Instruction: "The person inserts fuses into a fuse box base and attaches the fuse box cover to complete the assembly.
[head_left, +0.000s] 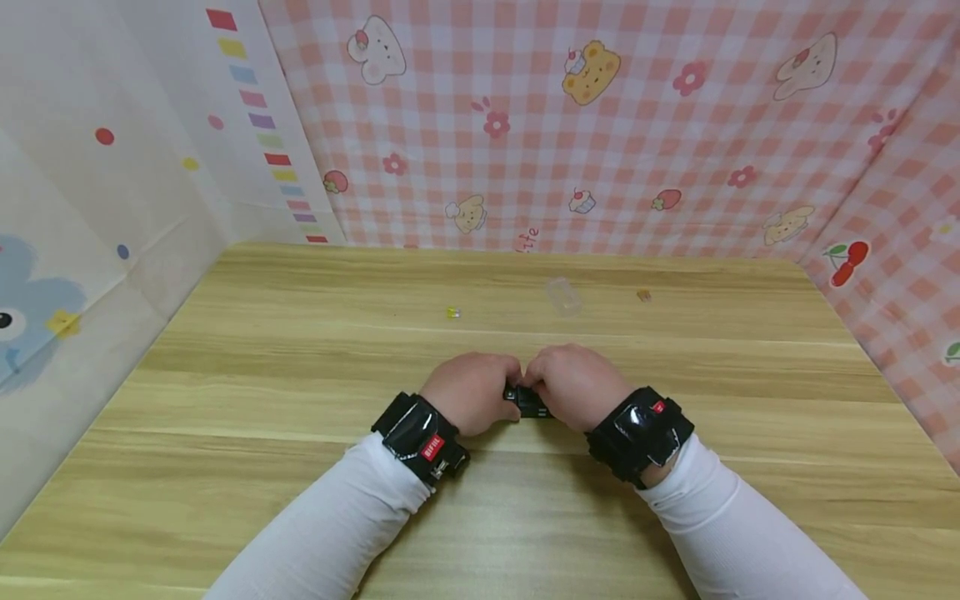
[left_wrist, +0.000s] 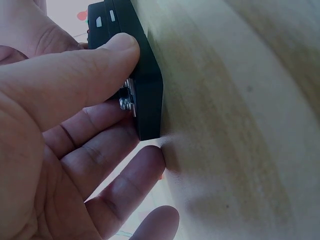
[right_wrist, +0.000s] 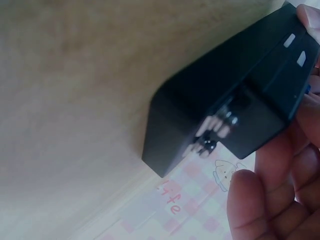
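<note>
A small black fuse box (head_left: 534, 406) with metal screw terminals (right_wrist: 212, 132) is held low over the table between both hands. My left hand (head_left: 474, 390) grips its left end. In the left wrist view the left thumb (left_wrist: 112, 60) presses its front face beside a terminal, with fingers behind. My right hand (head_left: 579, 385) holds the box from its top and back, fingers curled, as the head view shows. A small blue piece (right_wrist: 307, 89) peeks out by the fingers in the right wrist view; I cannot tell whether the right hand pinches it.
Beyond the hands lie a small yellow blade fuse (head_left: 453, 312), a clear plastic cover (head_left: 564, 297) and a small orange-brown fuse (head_left: 644, 295). The wooden table (head_left: 225, 400) meets a pink checked cloth wall (head_left: 525, 167) at the back.
</note>
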